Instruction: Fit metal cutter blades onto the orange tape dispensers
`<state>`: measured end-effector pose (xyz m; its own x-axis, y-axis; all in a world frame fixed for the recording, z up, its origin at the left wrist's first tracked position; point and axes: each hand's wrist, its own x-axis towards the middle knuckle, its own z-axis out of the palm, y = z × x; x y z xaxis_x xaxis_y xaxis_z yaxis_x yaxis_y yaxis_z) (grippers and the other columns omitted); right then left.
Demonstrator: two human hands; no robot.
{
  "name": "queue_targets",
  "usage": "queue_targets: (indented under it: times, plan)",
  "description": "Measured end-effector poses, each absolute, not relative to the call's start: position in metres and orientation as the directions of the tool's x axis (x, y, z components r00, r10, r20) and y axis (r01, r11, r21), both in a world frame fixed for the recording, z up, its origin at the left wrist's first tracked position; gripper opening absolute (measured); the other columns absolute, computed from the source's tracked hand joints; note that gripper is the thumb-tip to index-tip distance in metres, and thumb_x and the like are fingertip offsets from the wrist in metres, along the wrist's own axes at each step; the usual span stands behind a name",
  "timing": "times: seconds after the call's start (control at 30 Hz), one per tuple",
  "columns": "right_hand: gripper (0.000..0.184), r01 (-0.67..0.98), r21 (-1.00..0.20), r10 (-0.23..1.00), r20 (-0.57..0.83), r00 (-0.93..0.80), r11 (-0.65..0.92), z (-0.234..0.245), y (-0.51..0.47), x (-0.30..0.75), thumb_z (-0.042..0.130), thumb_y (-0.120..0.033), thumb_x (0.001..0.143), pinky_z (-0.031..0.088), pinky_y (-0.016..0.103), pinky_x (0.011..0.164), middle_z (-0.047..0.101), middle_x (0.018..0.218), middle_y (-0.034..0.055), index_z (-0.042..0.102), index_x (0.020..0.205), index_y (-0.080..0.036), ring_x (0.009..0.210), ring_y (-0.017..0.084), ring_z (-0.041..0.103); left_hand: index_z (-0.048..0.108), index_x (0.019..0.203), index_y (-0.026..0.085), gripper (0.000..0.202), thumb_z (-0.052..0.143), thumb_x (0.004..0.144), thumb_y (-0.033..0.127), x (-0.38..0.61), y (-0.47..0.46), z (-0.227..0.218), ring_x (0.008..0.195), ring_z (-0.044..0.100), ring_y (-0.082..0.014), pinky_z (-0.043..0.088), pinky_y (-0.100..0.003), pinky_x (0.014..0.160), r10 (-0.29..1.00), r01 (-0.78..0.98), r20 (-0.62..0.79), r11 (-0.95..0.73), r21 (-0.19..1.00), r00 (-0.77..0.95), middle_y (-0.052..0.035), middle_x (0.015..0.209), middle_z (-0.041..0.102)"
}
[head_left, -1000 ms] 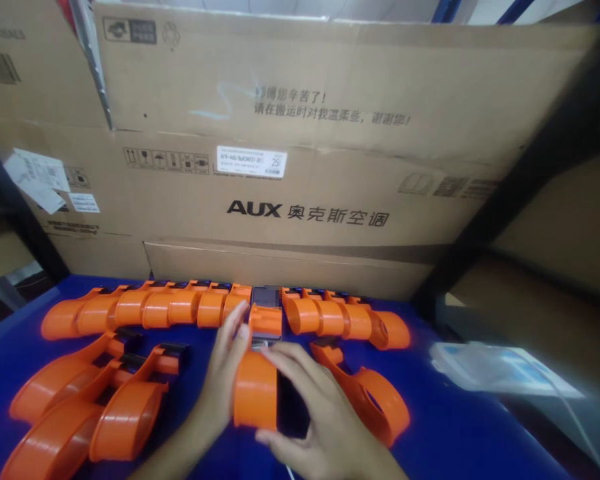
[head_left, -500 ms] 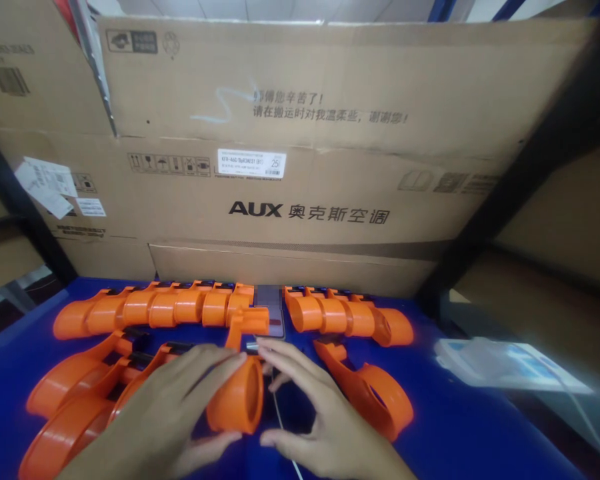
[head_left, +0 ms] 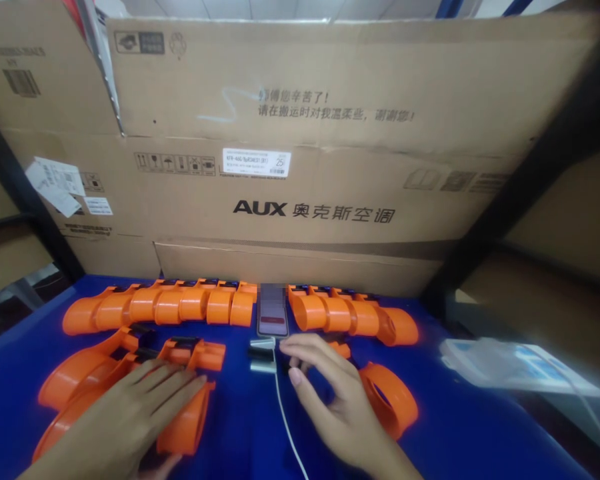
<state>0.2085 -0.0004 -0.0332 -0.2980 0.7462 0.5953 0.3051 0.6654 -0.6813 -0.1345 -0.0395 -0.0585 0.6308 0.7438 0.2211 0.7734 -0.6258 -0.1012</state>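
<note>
1. A blue tabletop (head_left: 455,433) fronts stacked cardboard boxes (head_left: 330,200).
2. The left hand (head_left: 125,417) lies spread flat on an orange tape dispenser (head_left: 185,420). Its long axis runs away from the wrist, with the hoop end nearest.
3. The right hand (head_left: 335,400) is farther off, loosely curled and gripping nothing, with its fingertips beside a small metal clip (head_left: 261,357).

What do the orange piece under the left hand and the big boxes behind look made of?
Orange piece: probably moulded plastic, with a smooth, evenly coloured surface and a soft sheen. Boxes: brown cardboard, matte, with printed marks, stuck-on labels and creased edges.
</note>
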Motion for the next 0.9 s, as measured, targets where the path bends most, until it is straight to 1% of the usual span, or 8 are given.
queue_targets:
  times: [0.07,0.13,0.27,0.43,0.6,0.77,0.83,0.9]
  plan:
    - [0.026,0.31,-0.683,0.75,0.591,-0.297,0.661,-0.034,0.0,0.208,0.058,-0.017,0.098,0.059,0.035,0.077,0.069,0.116,0.0067,0.071,0.117,-0.028,0.089,0.02,0.069,0.032,0.158,0.04,0.083,0.069,0.084,0.04,-0.134,-0.039,-0.058,0.136,0.054,-0.0394,0.045,-0.057,0.11,0.753,0.775,0.188,-0.625,-0.097,0.631,-0.0039,0.155,0.053]
    - [0.025,0.317,-0.683,0.752,0.592,-0.29,0.659,-0.035,0.0,0.209,0.058,-0.017,0.098,0.059,0.036,0.08,0.069,0.116,0.0068,0.071,0.116,-0.028,0.093,0.021,0.069,0.029,0.158,0.042,0.085,0.07,0.084,0.052,-0.134,-0.037,-0.057,0.136,0.053,-0.0411,0.044,-0.06,0.109,0.762,0.777,0.16,-0.625,-0.073,0.628,-0.0052,0.155,0.052]
    - [0.024,0.315,-0.67,0.74,0.609,-0.285,0.672,-0.034,0.0,0.209,0.057,-0.016,0.098,0.057,0.037,0.087,0.071,0.113,0.0067,0.072,0.114,-0.028,0.103,0.023,0.068,0.027,0.157,0.046,0.096,0.067,0.076,0.076,-0.129,-0.031,-0.059,0.133,0.054,-0.0469,0.047,-0.067,0.102,0.801,0.805,0.091,-0.592,-0.027,0.592,-0.0104,0.153,0.054]
    - [0.024,0.31,-0.66,0.73,0.627,-0.274,0.684,-0.032,-0.001,0.209,0.057,-0.015,0.098,0.057,0.037,0.087,0.072,0.111,0.006,0.072,0.112,-0.028,0.103,0.022,0.068,0.026,0.157,0.047,0.1,0.063,0.071,0.083,-0.126,-0.026,-0.065,0.126,0.059,-0.0499,0.052,-0.069,0.092,0.828,0.835,0.102,-0.548,-0.055,0.551,-0.0158,0.147,0.06]
    - [0.024,0.292,-0.647,0.71,0.649,-0.274,0.704,-0.032,0.0,0.212,0.057,-0.014,0.098,0.057,0.036,0.085,0.073,0.108,0.0061,0.073,0.11,-0.027,0.101,0.022,0.069,0.024,0.16,0.038,0.111,0.061,0.068,0.087,-0.143,-0.027,-0.046,0.119,0.065,-0.0474,0.057,-0.06,0.089,0.768,0.805,0.241,-0.571,-0.159,0.593,-0.0178,0.139,0.066]
    - [0.024,0.268,-0.649,0.702,0.665,-0.256,0.712,-0.037,-0.001,0.211,0.057,-0.014,0.098,0.056,0.034,0.083,0.074,0.106,0.006,0.072,0.112,-0.026,0.096,0.022,0.069,0.028,0.161,0.029,0.109,0.06,0.073,0.084,-0.135,-0.032,-0.004,0.117,0.067,-0.0411,0.056,-0.051,0.093,0.593,0.722,0.411,-0.575,-0.385,0.692,-0.0154,0.129,0.072]
    - [0.024,0.255,-0.692,0.737,0.629,-0.245,0.675,-0.04,-0.001,0.208,0.057,-0.017,0.099,0.056,0.033,0.081,0.074,0.104,0.005,0.07,0.117,-0.027,0.092,0.02,0.069,0.037,0.158,0.027,0.092,0.065,0.083,0.071,-0.114,-0.035,0.009,0.108,0.07,-0.0371,0.055,-0.05,0.092,0.483,0.674,0.473,-0.578,-0.46,0.737,-0.014,0.121,0.074]
    - [0.029,0.238,-0.758,0.794,0.567,-0.222,0.608,-0.044,-0.001,0.204,0.055,-0.022,0.101,0.056,0.033,0.08,0.073,0.106,0.0045,0.064,0.127,-0.029,0.091,0.019,0.069,0.047,0.153,0.025,0.071,0.07,0.09,0.049,-0.088,-0.04,0.016,0.103,0.072,-0.0348,0.055,-0.051,0.092,0.376,0.63,0.519,-0.594,-0.501,0.768,-0.0129,0.115,0.076]
